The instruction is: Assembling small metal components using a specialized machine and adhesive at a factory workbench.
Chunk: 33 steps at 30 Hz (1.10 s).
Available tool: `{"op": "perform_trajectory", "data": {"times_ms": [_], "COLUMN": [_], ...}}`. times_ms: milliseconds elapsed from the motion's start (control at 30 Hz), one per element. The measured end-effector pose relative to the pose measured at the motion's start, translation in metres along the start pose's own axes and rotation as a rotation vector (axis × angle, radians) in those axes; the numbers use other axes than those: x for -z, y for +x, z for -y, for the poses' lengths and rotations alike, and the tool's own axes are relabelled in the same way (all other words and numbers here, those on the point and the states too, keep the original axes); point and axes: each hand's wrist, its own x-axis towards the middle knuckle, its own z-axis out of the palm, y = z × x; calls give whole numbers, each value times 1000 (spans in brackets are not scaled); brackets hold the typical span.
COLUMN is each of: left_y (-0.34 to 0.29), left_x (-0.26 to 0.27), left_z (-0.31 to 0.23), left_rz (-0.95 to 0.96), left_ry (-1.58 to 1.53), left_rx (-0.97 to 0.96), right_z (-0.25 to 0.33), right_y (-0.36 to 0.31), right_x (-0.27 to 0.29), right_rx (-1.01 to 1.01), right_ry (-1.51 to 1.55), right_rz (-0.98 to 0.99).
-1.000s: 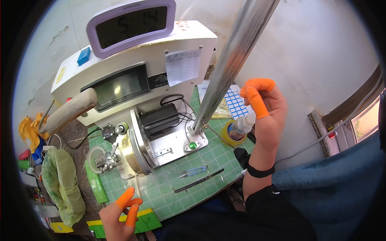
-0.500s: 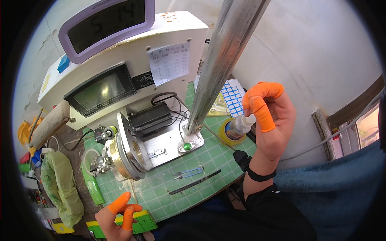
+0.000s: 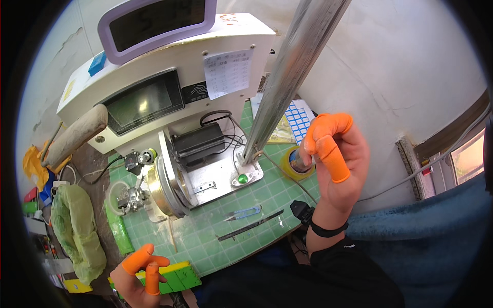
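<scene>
My right hand [image 3: 336, 154] is raised at the right, orange covers on its fingertips, the fingers curled together in a pinch. Whatever they may hold is hidden. Just left of them, a small bottle [image 3: 298, 163] stands within a yellow ring [image 3: 289, 172]; the hand partly overlaps it. At the lower left is my left hand [image 3: 137, 274], with orange-covered fingers bent but apart and nothing visible between them. It is beside a green and yellow flat block [image 3: 179, 277]. A machine's gold-rimmed wheel [image 3: 160, 192] stands farther away, between my hands.
Blue-handled thread snips [image 3: 242, 213] and a dark strip [image 3: 250, 225] lie on the green mat [image 3: 205, 251]. A slanting metal post [image 3: 287, 77] rises before the white machine [image 3: 149, 51]. A wooden handle [image 3: 77, 136] juts out left, above a yellow-green bag [image 3: 79, 231].
The view has shifted, so the machine sits farther right. My right hand has come left and slightly lower, nearer the bottle. My left hand keeps much the same pose.
</scene>
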Motion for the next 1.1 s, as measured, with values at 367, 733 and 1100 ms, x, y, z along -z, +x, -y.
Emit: {"op": "perform_trajectory", "data": {"times_ms": [367, 733, 1100], "left_y": [0, -3, 7], "left_x": [11, 12, -2], "left_z": [0, 7, 11], "left_rz": [-5, -35, -15], "left_ry": [-65, -116, -75], "left_rx": [-39, -38, -53], "right_z": [-13, -17, -35], "right_y": [-7, 4, 27], "right_x": [-17, 8, -4], "right_rx": [-19, 235, 181], "right_ry": [79, -370, -621], "right_rz": [50, -243, -267]}}
